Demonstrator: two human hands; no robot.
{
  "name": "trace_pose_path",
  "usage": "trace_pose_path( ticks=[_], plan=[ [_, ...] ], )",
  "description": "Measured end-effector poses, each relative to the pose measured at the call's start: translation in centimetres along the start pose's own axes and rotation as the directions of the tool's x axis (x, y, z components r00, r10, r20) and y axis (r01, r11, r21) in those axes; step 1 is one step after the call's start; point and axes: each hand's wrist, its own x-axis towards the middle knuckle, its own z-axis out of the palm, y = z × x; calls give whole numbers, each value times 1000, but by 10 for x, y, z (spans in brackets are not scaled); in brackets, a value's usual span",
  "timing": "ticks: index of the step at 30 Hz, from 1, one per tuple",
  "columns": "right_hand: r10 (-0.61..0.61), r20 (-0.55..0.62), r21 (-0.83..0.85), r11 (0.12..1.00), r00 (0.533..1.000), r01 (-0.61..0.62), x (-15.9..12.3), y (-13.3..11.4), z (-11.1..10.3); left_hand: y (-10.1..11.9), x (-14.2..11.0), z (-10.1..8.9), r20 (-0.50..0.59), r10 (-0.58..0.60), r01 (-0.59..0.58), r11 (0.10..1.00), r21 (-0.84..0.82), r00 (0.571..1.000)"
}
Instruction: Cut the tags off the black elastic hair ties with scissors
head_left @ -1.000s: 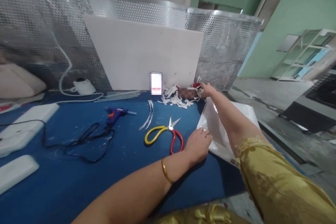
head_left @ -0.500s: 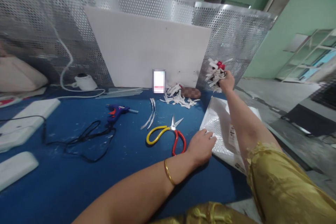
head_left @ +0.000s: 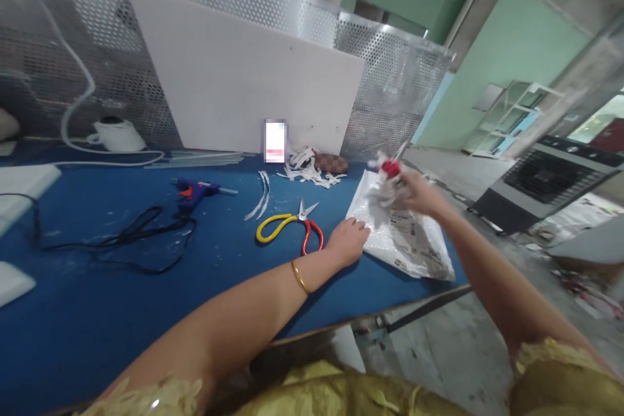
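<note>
We had the grip of our right hand (head_left: 420, 194) closed around a blurred bundle of white strips with red on it (head_left: 389, 172), raised over the silvery-white bag (head_left: 383, 240) on the blue bench (head_left: 107, 325). Our left hand (head_left: 348, 240) lay palm down at the bag's left edge, fingers lightly curled; we could not tell whether its grip pinched the bag. Just left of that hand we saw scissors (head_left: 303, 216), blades spread, and farther back loose white strips (head_left: 307, 172) beside a brown checked pouch (head_left: 331, 163).

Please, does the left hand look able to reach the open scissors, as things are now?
Probably yes: the left hand rests just beside the red handle of the scissors, and nothing visible stands between them.
</note>
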Motion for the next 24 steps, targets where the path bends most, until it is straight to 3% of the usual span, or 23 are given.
trace_pose_path(
  ticks=[2,5,9,15,20,24],
  plan=[
    [-60,165,-3,998,985,61,-27,-11,25,1,-1,0,-12,7,-7,1000,7,1000],
    [-78,271,-25,996,959,89,-44,-18,41,3,-3,-4,-38,3,-2,1000,23,999],
    [-52,283,-90,993,958,81,-42,-19,20,9,-8,-17,-106,-19,24,999,46,994],
    [-29,238,-177,982,971,72,-44,-29,-24,7,-27,-57,-133,-32,38,998,44,991],
    [-102,209,-177,974,972,141,-48,-43,-37,-22,-68,-90,-131,-152,156,988,23,980],
    [-204,172,-142,963,964,229,-41,-74,-29,-56,-100,-109,-165,-321,327,945,11,933]
  ],
)
